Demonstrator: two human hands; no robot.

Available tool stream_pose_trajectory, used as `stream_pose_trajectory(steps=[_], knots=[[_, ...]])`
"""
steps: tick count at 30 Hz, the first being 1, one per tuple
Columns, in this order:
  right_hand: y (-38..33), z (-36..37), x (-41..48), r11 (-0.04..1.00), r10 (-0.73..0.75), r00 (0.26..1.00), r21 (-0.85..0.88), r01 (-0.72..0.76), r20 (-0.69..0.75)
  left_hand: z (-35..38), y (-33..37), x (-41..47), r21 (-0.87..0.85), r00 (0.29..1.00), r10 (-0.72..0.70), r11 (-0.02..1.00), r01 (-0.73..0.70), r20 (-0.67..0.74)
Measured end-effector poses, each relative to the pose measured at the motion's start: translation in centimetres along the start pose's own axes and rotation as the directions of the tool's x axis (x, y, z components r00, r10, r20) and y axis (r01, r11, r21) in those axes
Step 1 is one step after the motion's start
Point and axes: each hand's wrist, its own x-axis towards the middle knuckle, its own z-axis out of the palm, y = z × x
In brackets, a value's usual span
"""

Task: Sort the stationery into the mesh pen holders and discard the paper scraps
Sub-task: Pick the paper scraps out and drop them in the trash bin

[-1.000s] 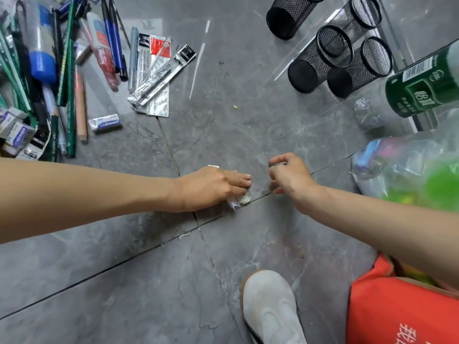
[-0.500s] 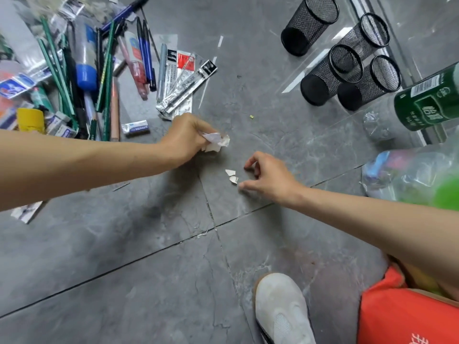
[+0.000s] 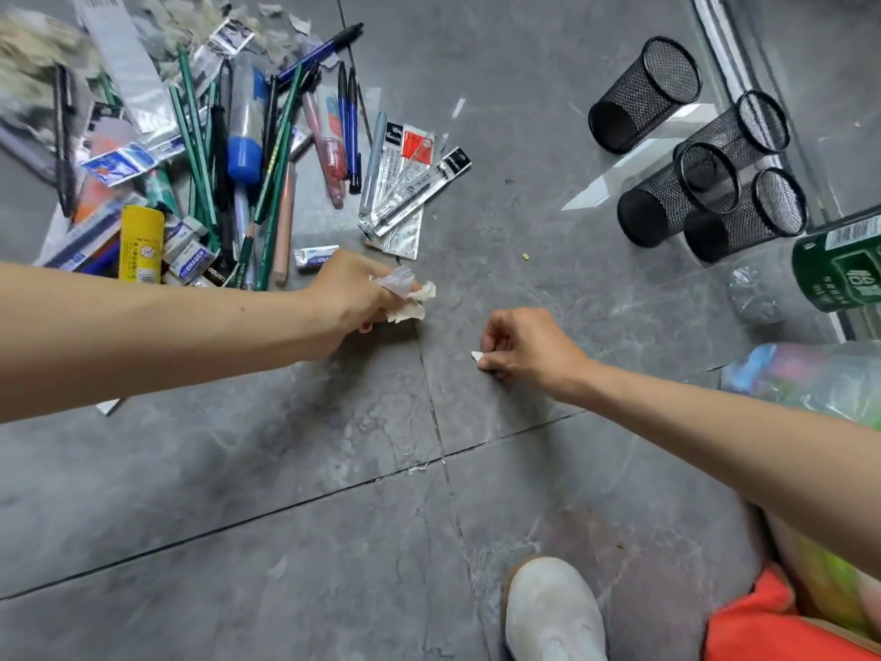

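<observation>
My left hand (image 3: 355, 293) holds a bunch of crumpled paper scraps (image 3: 411, 300) just above the grey floor. My right hand (image 3: 527, 348) pinches a small white scrap (image 3: 476, 356) at floor level, a short way right of the left hand. A heap of stationery (image 3: 229, 174) lies at the upper left: green pencils, blue pens, refill packs (image 3: 410, 193), a yellow glue stick (image 3: 140, 243) and erasers (image 3: 315, 255). Several black mesh pen holders (image 3: 705, 183) stand at the upper right, one (image 3: 641, 95) apart from the rest.
More torn paper (image 3: 200, 21) lies behind the stationery heap. A green bottle (image 3: 844, 264) and a clear plastic bag (image 3: 820, 379) sit at the right edge. My white shoe (image 3: 553, 608) and an orange bag (image 3: 772, 627) are at the bottom.
The two small scraps that lay on the floor are gone; my right hand now pinches one. My left hand keeps its bunch of scraps and has stayed beside the stationery.
</observation>
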Motion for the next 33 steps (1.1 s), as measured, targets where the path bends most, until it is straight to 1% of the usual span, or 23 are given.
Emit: stream_pose_trajectory(steps=[2, 4, 7, 10, 12, 16, 18, 21, 24, 27, 29, 31, 33], knots=[[-0.3, -0.2, 0.1, 1.000, -0.003, 1.000, -0.026, 0.003, 0.017, 0.0, 0.4, -0.2, -0.029, 1.000, -0.003, 1.000, 0.003, 0.011], [-0.8, -0.6, 0.0, 0.994, -0.025, 0.999, -0.105, 0.028, 0.026, -0.1, 1.0, -0.6, -0.083, 1.000, 0.004, 0.997, -0.002, 0.018], [-1.5, -0.9, -0.4, 0.986, -0.047, 0.998, -0.159, 0.042, -0.031, -0.7, 1.7, -0.7, -0.138, 1.000, 0.011, 0.990, -0.008, 0.017], [-3.2, -0.8, -0.5, 0.995, -0.051, 0.993, -0.088, 0.042, -0.108, -2.3, 1.8, -0.4, -0.148, 1.000, 0.004, 0.989, -0.007, -0.022], [-5.0, -0.3, 0.0, 0.998, -0.068, 0.991, -0.026, 0.065, -0.112, -3.3, 1.9, -0.2, -0.166, 0.998, -0.009, 0.986, -0.001, -0.058], [-8.6, 1.9, 1.3, 0.979, -0.150, 0.988, 0.134, 0.152, -0.024, -5.3, 2.5, -0.6, -0.171, 0.992, 0.004, 0.985, -0.025, -0.122], [-9.8, 2.8, 1.9, 0.971, -0.190, 0.982, 0.155, 0.184, 0.023, -6.5, 2.6, -0.5, -0.162, 0.988, 0.014, 0.986, -0.039, -0.153], [-11.2, 3.7, 2.8, 0.974, -0.204, 0.977, 0.110, 0.197, 0.057, -8.1, 2.7, -0.7, -0.186, 0.982, -0.003, 0.982, -0.033, -0.190], [-11.9, 4.0, 3.4, 0.988, -0.151, 0.985, 0.045, 0.147, 0.087, -9.2, 2.2, -1.5, -0.190, 0.980, 0.006, 0.981, -0.045, -0.199], [-12.8, 3.9, 3.6, 0.991, -0.101, 0.988, -0.070, 0.110, 0.116, -10.2, 1.6, -2.5, -0.201, 0.977, -0.009, 0.979, -0.034, -0.212], [-13.1, 3.7, 3.6, 0.993, -0.058, 0.988, -0.093, 0.072, 0.140, -10.5, 1.7, -3.1, -0.211, 0.978, -0.015, 0.977, -0.030, -0.208], [-13.4, 3.5, 3.2, 0.990, -0.031, 0.986, -0.134, 0.054, 0.163, -10.8, 2.1, -4.1, -0.207, 0.979, 0.003, 0.977, -0.047, -0.205], [-13.4, 3.0, 2.6, 0.977, -0.032, 0.984, -0.201, 0.067, 0.173, -11.0, 3.0, -5.5, -0.197, 0.979, 0.045, 0.977, -0.084, -0.198]])
